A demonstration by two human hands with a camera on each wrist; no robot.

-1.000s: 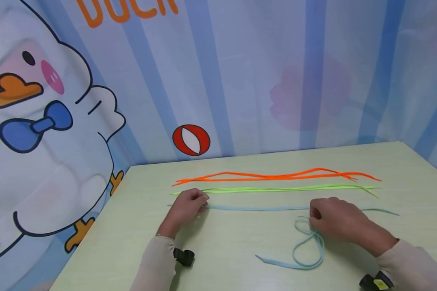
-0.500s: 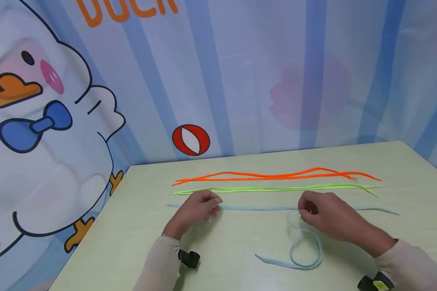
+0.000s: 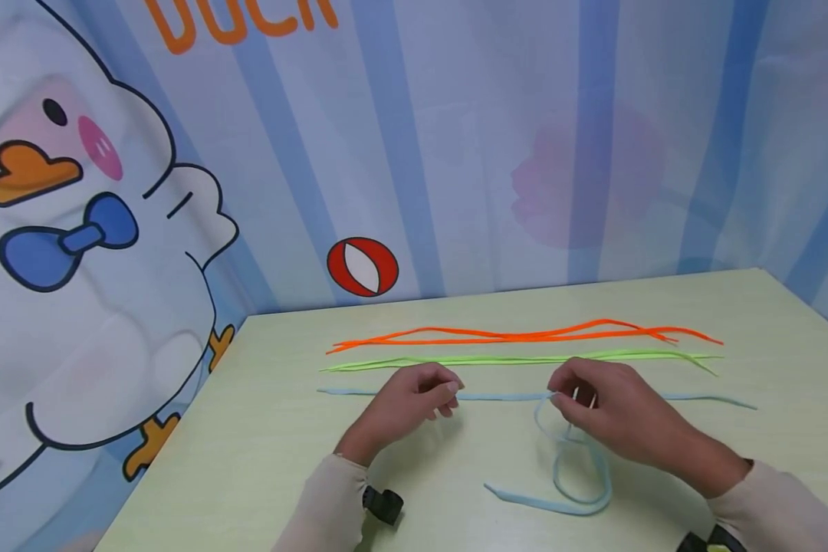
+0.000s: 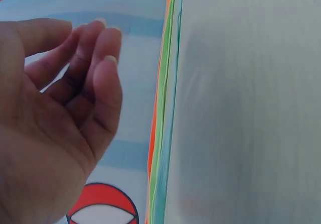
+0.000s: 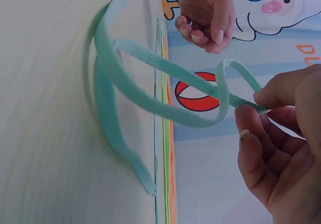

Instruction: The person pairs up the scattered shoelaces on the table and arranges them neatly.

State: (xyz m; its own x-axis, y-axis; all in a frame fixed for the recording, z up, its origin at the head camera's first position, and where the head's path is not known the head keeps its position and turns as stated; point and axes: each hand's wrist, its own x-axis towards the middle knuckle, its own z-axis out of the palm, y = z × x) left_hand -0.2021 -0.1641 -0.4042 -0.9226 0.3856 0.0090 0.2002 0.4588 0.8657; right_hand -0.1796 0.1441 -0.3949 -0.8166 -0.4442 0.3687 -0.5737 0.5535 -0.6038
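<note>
My right hand (image 3: 624, 406) pinches a light blue shoelace (image 3: 545, 505) between thumb and fingers. The rest of that lace hangs in loops, its tail lying on the table. In the right wrist view the pinched part of the lace (image 5: 173, 115) is near the fingertips. My left hand (image 3: 407, 402) hovers over a second light blue shoelace (image 3: 500, 397), stretched straight from left to right. Its fingers are loosely curled, and the left wrist view shows nothing in the hand (image 4: 65, 98). Parts of the straight lace are hidden behind both hands.
Beyond the straight blue lace lie green shoelaces (image 3: 483, 359), and behind those, orange shoelaces (image 3: 517, 337). All run lengthwise across the pale table (image 3: 234, 460). A printed curtain (image 3: 469, 153) with a duck stands along the table's back edge.
My left hand has moved right along the straight lace. My right hand has shifted a little left with the pinched lace, so the two hands are closer together and the loops are pulled upward.
</note>
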